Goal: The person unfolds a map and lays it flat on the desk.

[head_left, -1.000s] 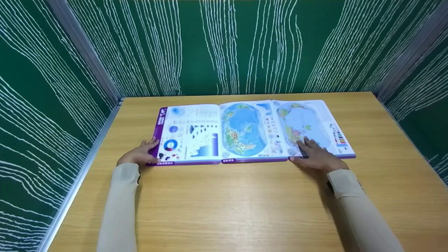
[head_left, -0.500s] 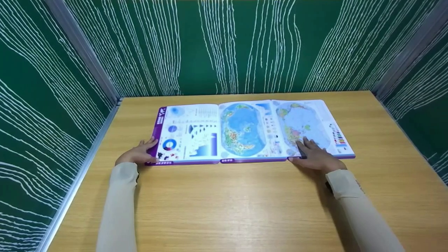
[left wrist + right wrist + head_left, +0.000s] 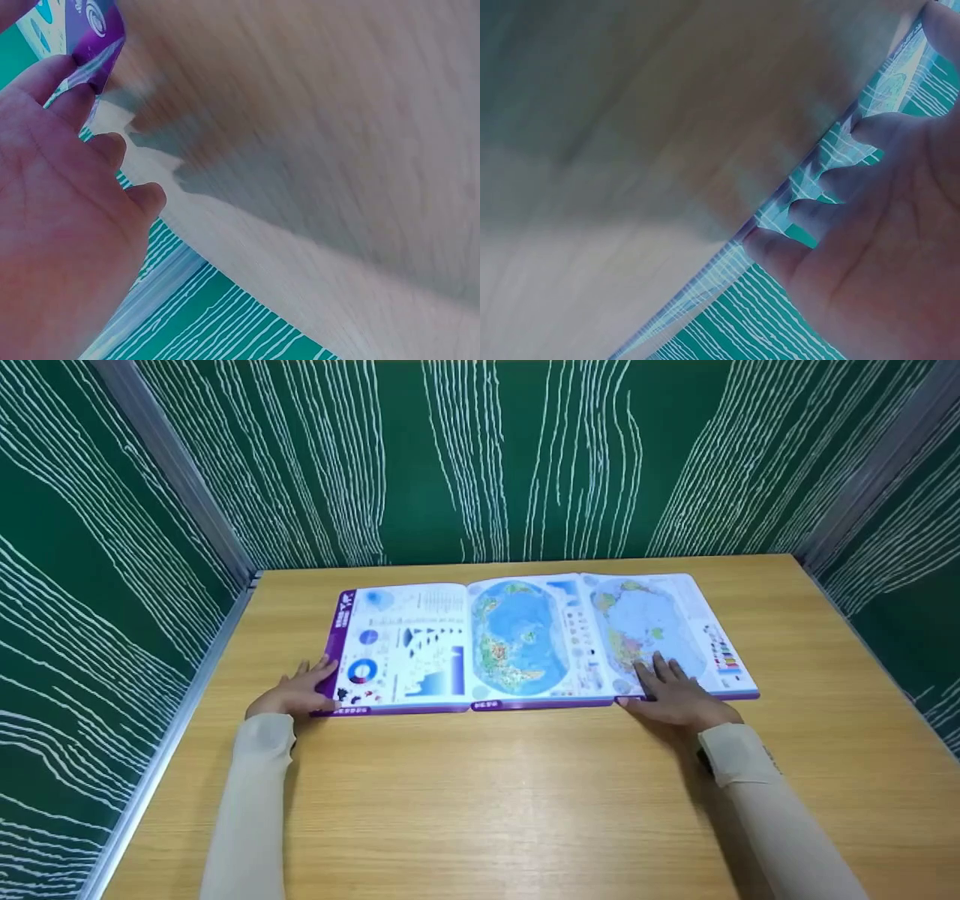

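An unfolded map sheet (image 3: 397,660) with three panels lies on the table. Purple trim runs along its left and near edges. Charts fill the left panel, and world maps cover the middle panel (image 3: 521,637) and right panel (image 3: 652,615). At the near left corner, my left hand (image 3: 289,694) rests with its fingers on the purple border; the left wrist view shows these fingers (image 3: 75,105) against that corner. My right hand (image 3: 679,701) lies with spread fingers on the near part of the right panel, thumb at the near edge. Its palm and fingers (image 3: 780,251) show in the right wrist view.
The wooden table (image 3: 480,810) extends in front of the map sheet and to both sides. Green partitions (image 3: 517,457) with white wavy lines stand behind it and at the left and right, joined by grey metal posts (image 3: 187,472).
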Tool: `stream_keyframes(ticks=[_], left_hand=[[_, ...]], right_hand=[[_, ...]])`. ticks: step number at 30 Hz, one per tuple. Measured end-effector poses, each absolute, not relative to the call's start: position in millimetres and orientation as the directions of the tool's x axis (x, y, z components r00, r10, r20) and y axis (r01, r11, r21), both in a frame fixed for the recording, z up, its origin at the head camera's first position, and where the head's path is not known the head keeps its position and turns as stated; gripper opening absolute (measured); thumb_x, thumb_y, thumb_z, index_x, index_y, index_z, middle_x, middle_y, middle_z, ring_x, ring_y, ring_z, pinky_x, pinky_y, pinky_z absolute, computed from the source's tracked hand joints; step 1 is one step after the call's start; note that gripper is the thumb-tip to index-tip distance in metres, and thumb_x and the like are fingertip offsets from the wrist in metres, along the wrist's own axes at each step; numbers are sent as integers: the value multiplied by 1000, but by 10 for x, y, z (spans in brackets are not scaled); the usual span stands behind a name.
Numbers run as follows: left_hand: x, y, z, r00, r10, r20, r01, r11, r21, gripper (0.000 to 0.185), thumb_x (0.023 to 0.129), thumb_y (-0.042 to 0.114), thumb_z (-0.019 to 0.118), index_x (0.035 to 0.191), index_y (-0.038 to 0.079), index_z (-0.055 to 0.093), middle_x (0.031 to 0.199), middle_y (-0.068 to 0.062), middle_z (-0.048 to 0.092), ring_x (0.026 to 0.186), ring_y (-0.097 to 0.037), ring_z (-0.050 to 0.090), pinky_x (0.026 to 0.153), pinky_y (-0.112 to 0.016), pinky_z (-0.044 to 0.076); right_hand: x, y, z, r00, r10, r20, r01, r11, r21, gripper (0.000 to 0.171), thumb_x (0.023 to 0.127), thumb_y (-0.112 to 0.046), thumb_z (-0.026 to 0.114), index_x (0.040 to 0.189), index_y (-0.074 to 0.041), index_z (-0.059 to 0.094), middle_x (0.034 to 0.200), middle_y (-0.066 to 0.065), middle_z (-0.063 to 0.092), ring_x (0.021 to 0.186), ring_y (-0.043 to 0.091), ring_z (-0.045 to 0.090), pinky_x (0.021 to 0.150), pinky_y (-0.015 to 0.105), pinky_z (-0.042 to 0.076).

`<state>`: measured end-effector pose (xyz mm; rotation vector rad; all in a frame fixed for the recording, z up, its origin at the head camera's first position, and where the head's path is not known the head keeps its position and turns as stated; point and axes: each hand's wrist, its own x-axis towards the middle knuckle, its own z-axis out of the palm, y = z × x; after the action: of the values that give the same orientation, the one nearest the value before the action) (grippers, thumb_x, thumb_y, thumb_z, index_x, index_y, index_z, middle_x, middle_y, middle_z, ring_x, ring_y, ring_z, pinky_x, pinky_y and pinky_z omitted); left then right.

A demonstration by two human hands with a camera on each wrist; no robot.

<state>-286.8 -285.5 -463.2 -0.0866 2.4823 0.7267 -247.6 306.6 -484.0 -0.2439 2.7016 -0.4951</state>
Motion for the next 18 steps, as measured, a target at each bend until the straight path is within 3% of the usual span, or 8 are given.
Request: stream_keyframes(ticks=[5, 10, 15, 18], left_hand=[[-2841, -2827, -4629, -862, 91, -499, -197, 847, 494, 91, 84, 31, 67, 154, 28, 9, 163, -3, -9, 144, -39, -22, 110, -67, -16], [-2830, -2770, -4576, -875, 95, -474, -178, 848, 498, 80, 92, 29, 59, 155, 24, 11, 163, -5, -8, 146, -37, -20, 112, -64, -15], [-2831, -2661, -4464, -911, 74, -405, -139, 871, 471, 72, 98, 38, 50, 155, 21, 10, 163, -9, -4, 145, -41, -17, 113, -64, -12], [-2830, -2551, -4391, -935, 55, -351, -125, 873, 471, 72, 97, 45, 47, 155, 24, 9, 163, -7, -1, 145, -43, -14, 114, -64, -10]], right_hand=[[-2462, 3052, -4812, -913, -211, -349, -74, 927, -369, 98, 87, -72, 42, 155, -9, 9, 158, 28, -7, 142, 54, -8, 109, 73, 2], [-2454, 3055, -4753, -904, -178, -388, -34, 936, -350, 100, 85, -76, 41, 155, -12, 8, 159, 26, -7, 142, 53, -7, 107, 75, 4], [-2457, 3065, -4635, -901, -141, -409, 18, 932, -361, 94, 87, -73, 41, 156, -16, 8, 160, 23, -7, 144, 49, -8, 107, 74, 4], [-2465, 3062, -4549, -930, -146, -339, -17, 934, -356, 88, 91, -69, 36, 155, -14, 10, 160, 24, -3, 144, 49, -5, 109, 72, 6]])
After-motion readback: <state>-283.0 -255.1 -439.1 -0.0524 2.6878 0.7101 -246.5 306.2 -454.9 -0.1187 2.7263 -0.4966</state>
